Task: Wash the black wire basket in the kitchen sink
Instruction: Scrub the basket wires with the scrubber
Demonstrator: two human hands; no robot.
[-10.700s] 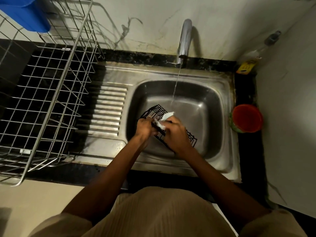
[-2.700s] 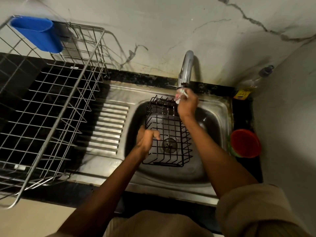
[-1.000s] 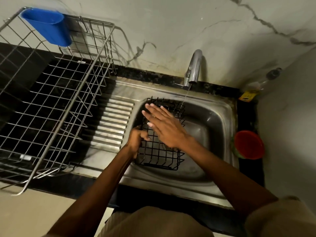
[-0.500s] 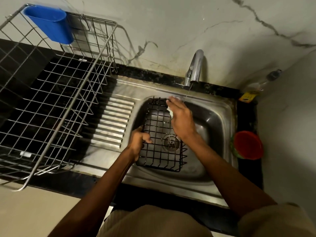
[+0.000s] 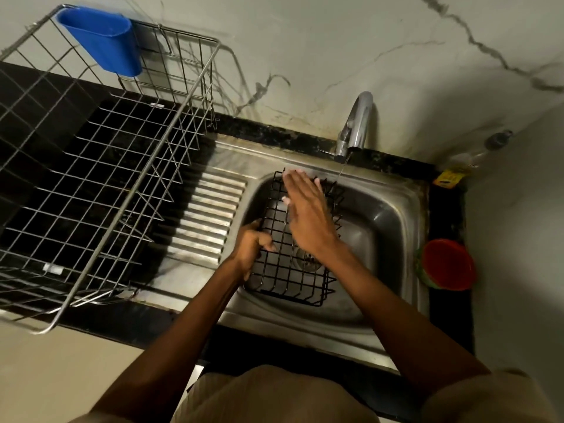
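Water runs in a thin stream from the tap (image 5: 355, 123) into the sink (image 5: 393, 227), where the black wire basket (image 5: 287, 270) stands tilted over the drain. I grip its left side with my left hand (image 5: 251, 245), fingers curled through the wires — my right hand (image 5: 305, 212) lies flat, fingers straight, against the basket's far part. Left of the sink, a wire rack (image 5: 100, 166) on the bench (image 5: 274, 134) carries a blue cup (image 5: 100, 41). Right of the sink sits a red lid (image 5: 448, 264), and behind it a yellow label (image 5: 448, 178) — its writing is too small to read.
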